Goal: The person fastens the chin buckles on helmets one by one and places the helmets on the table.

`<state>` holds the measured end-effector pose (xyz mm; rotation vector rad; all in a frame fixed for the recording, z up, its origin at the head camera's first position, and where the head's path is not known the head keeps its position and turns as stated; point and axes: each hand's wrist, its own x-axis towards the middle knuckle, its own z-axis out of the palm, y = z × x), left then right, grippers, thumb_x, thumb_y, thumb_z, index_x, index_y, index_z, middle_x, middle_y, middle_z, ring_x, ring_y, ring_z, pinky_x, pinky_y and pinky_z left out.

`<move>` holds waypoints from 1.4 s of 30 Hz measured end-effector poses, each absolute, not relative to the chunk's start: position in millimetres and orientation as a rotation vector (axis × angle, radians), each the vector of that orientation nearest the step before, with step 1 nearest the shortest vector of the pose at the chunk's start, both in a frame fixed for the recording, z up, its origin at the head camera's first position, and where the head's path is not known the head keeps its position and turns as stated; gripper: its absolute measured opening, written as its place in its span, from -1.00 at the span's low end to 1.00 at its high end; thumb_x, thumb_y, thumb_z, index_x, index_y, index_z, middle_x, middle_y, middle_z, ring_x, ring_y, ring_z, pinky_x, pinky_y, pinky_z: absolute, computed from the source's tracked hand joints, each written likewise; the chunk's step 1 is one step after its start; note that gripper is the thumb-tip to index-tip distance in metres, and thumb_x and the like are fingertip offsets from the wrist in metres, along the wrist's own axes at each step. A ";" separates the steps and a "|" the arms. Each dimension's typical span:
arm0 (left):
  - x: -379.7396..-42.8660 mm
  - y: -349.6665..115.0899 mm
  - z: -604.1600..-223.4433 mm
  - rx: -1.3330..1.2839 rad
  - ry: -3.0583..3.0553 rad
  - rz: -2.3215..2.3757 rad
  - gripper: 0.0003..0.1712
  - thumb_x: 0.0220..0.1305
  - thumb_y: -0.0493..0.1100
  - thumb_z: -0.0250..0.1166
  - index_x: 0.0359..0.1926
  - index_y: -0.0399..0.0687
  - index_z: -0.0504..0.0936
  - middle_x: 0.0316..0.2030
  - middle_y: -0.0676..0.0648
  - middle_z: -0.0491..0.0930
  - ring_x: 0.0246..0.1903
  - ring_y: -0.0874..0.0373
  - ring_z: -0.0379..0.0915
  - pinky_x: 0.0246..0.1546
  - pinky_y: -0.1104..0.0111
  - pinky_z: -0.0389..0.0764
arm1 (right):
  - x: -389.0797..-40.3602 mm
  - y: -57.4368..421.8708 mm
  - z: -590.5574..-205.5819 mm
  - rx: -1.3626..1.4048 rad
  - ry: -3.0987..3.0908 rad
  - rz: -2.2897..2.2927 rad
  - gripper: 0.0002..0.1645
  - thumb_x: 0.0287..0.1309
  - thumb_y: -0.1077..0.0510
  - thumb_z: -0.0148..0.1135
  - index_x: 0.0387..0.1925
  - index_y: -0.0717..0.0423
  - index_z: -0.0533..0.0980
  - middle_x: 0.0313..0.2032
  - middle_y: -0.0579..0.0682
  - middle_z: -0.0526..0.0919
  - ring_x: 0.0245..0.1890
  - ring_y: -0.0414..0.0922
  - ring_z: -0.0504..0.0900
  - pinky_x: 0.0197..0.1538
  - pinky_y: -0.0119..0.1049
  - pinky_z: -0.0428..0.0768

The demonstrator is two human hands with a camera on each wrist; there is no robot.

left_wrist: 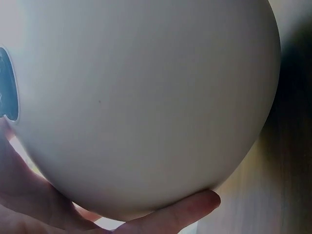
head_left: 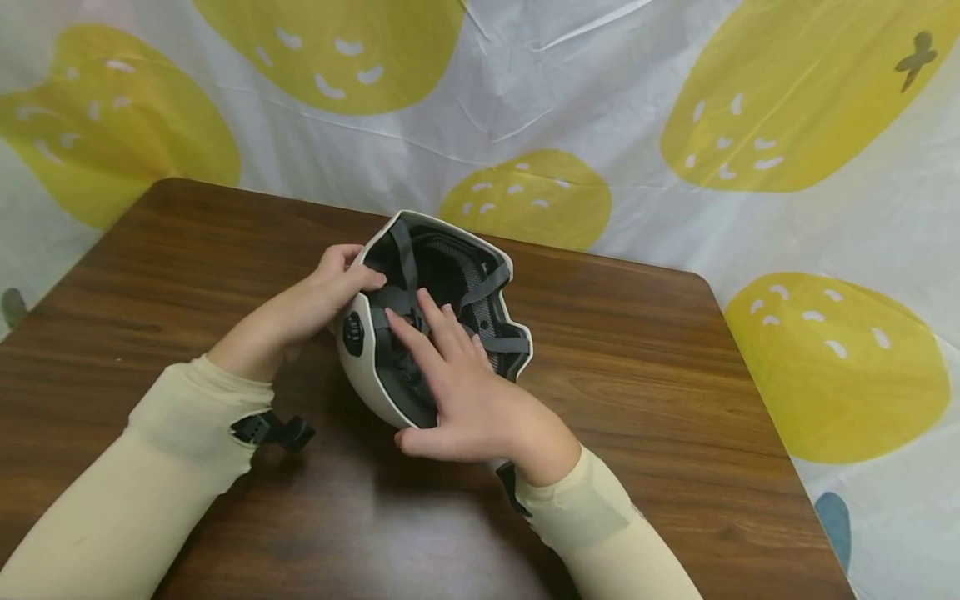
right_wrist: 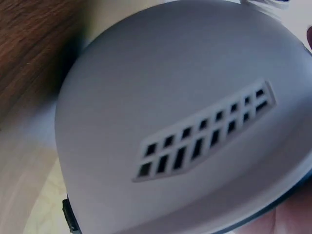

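Note:
A cream-white helmet [head_left: 358, 375] is tilted on its side over the table, its dark padded inside facing up toward the head view. Grey straps [head_left: 405, 254] cross its opening. On the left side of the shell sits a round black dial [head_left: 353, 332]. My left hand [head_left: 318, 300] grips the left rim, thumb over the edge and fingers against the outside. Reaching over the opening, my right hand [head_left: 476, 400] has its fingers extended toward the straps, thumb spread by the lower rim. The right wrist view shows a slotted vent [right_wrist: 204, 134] in the smooth shell.
A brown wood-grain table [head_left: 637, 433] with rounded corners lies under the helmet. Behind it hangs a white curtain [head_left: 540, 100] with yellow fruit shapes. A black strapped device [head_left: 273, 429] sticks out from the left sleeve [head_left: 112, 492].

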<state>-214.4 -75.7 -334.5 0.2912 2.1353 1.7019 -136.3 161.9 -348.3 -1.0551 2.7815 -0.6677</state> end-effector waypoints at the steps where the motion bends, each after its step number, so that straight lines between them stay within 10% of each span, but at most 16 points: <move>1: -214.4 -76.2 -334.6 0.292 2.134 1.698 0.02 0.44 0.18 0.02 0.67 -0.10 -0.25 0.55 -0.31 -0.06 0.35 -0.26 0.15 0.00 -0.14 0.57 | -136.3 161.4 -349.0 -1.050 2.790 -0.656 0.43 -0.05 -0.27 0.38 0.75 -0.29 -0.19 0.69 -0.12 -0.52 0.66 0.27 -0.31 0.49 0.47 -0.04; 15: -213.3 -78.7 -335.7 0.329 2.101 1.688 0.03 0.53 0.38 -0.06 0.69 -0.05 -0.24 0.57 -0.30 -0.06 0.31 -0.27 0.23 -0.09 -0.04 0.63 | -136.0 160.3 -352.7 -1.150 2.861 -0.532 0.32 -0.04 -0.30 0.29 0.70 0.01 0.03 0.71 -0.02 -0.47 0.68 0.16 -0.40 0.50 0.47 -0.16; 29: -219.1 -79.6 -341.1 0.365 1.985 1.759 -0.02 0.54 0.45 -0.20 0.66 -0.01 -0.23 0.54 -0.26 -0.12 0.38 -0.32 0.05 0.09 -0.34 0.46 | -137.4 160.1 -353.3 -1.193 2.879 -0.506 0.31 -0.02 -0.33 0.27 0.70 0.08 0.07 0.71 0.05 -0.43 0.68 0.20 -0.36 0.53 0.43 -0.18; 42: -228.7 -80.4 -353.7 0.462 1.936 1.837 -0.13 0.58 0.45 -0.31 0.47 -0.13 0.17 0.33 -0.31 0.25 0.13 -0.19 0.36 -0.12 -0.01 0.55 | -138.8 159.2 -353.7 -1.189 2.894 -0.521 0.33 -0.06 -0.30 0.22 0.71 0.02 0.02 0.71 0.04 -0.42 0.68 0.16 -0.38 0.52 0.43 -0.17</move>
